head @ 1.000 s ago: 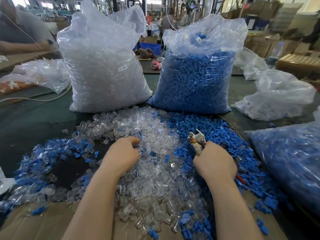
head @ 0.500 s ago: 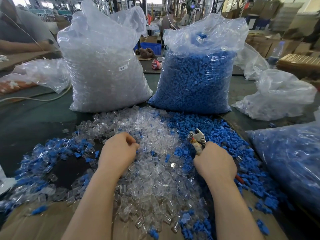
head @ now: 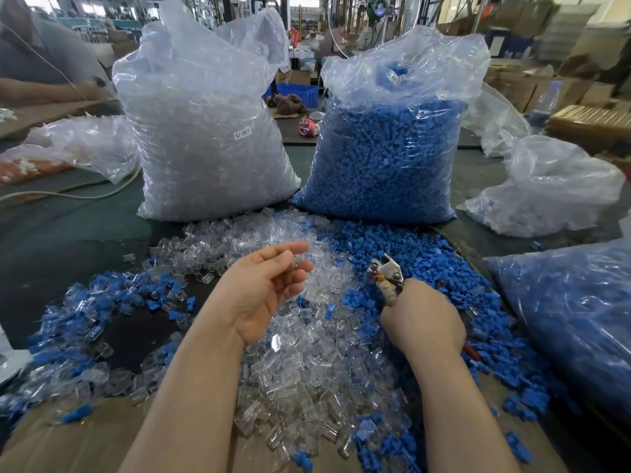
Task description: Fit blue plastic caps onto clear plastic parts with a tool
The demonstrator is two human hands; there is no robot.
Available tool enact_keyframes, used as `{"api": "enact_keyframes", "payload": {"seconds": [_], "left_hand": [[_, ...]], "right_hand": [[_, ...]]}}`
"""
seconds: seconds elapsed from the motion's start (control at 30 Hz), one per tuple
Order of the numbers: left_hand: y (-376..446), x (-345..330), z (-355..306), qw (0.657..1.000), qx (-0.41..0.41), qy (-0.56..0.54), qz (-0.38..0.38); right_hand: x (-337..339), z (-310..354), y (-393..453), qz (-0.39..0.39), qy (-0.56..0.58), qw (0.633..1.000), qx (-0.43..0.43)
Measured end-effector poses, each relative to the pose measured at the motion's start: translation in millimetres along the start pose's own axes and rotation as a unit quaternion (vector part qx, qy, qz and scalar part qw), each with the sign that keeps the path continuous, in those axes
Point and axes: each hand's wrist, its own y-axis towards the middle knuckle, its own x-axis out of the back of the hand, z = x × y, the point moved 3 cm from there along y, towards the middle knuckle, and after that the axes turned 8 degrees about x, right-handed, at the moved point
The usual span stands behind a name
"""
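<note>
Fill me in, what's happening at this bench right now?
A person is assembling caps by hand. The left hand, palm up, pinches a clear plastic part above the loose pile of clear parts. The right hand grips pliers over the blue caps. No cap is in the pliers yet. Full bags of each stand behind.

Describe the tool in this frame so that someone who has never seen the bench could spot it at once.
Start at the tall bag of blue caps standing at the back right, then drop to the loose blue pile in front of it. There the right hand grips the tool, a plier-like piece with a pale metal head pointing up and away. It is the only metal thing among the plastic parts.
</note>
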Motion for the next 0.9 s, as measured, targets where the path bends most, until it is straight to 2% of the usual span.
{"api": "enact_keyframes", "payload": {"seconds": [0.17, 0.37, 0.5, 0.73, 0.9], "left_hand": [[-1, -4, 0, 0.999, 0.007, -0.012, 0.043], [0, -8, 3, 0.998, -0.013, 0.067, -0.010], [1, -10, 4, 0.993, -0.036, 0.105, -0.034], [-2, -12, 3, 0.993, -0.056, 0.085, -0.056], [-1, -13, 5, 0.986, -0.061, 0.138, -0.071]], "right_hand": [[0, -1, 1, -0.022, 0.016, 1.000, 0.013], [4, 3, 2, -0.057, 0.026, 0.998, 0.028], [-2, -1, 1, -0.026, 0.010, 0.999, 0.024], [-5, 2, 1, -0.003, 0.013, 0.999, 0.040], [-3, 4, 0, 0.020, 0.013, 0.999, 0.033]]}}
